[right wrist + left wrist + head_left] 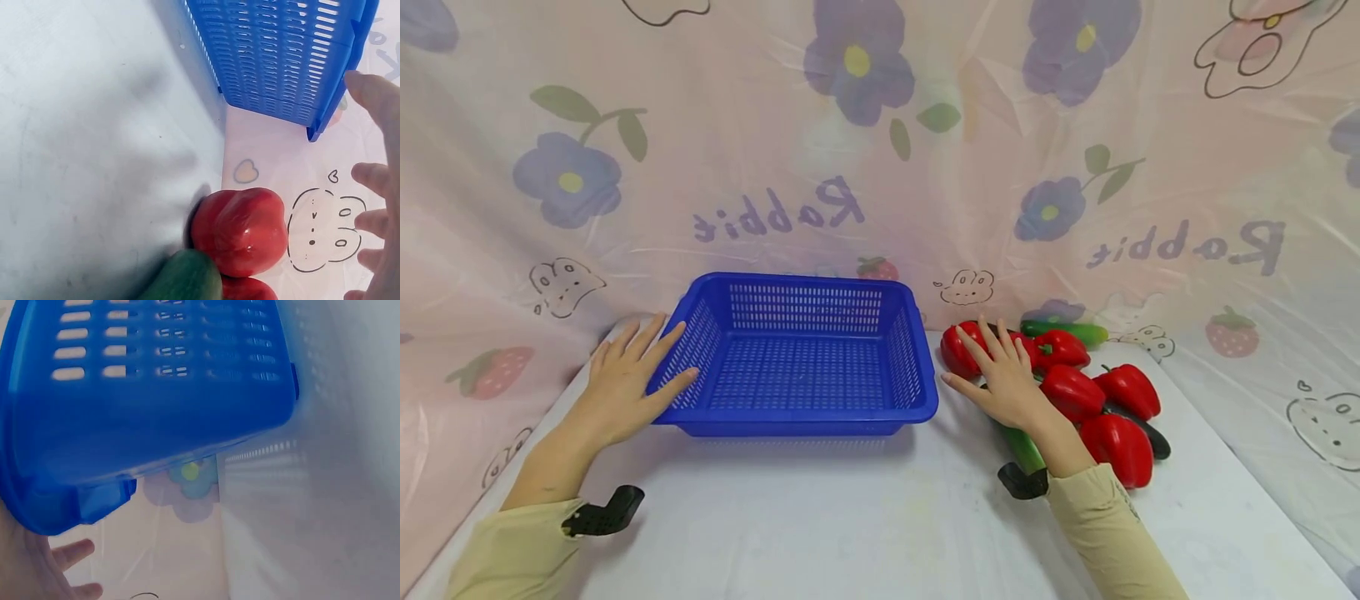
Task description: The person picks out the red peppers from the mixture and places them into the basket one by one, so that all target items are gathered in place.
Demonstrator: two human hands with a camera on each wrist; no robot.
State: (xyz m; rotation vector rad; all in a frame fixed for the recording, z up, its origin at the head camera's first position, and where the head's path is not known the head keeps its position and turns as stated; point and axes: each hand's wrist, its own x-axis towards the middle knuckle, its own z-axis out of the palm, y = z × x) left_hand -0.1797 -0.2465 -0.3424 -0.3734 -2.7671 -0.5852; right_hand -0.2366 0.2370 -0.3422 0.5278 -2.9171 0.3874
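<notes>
A blue plastic basket [797, 415] with slotted walls stands on the white table, with nothing inside. My left hand [625, 392] is spread over its left rim, fingers straight; in the left wrist view the hand [28, 565] shows beside the basket's rim. My right hand [1011, 387], fingers spread and holding nothing, is between the basket's right side and a pile of vegetables. Several red bell peppers [1116, 450] lie there, with a long green vegetable [1024, 450] partly under the right hand. The right wrist view shows one red bell pepper [240, 231] beside a rounded green end [187, 278].
Another long green vegetable [1086, 334] lies at the back of the pile, and a dark, long vegetable [1150, 435] among the peppers. A patterned curtain [925, 167] hangs behind and around the white table [820, 525]. Black wrist mounts [606, 512] project from both sleeves.
</notes>
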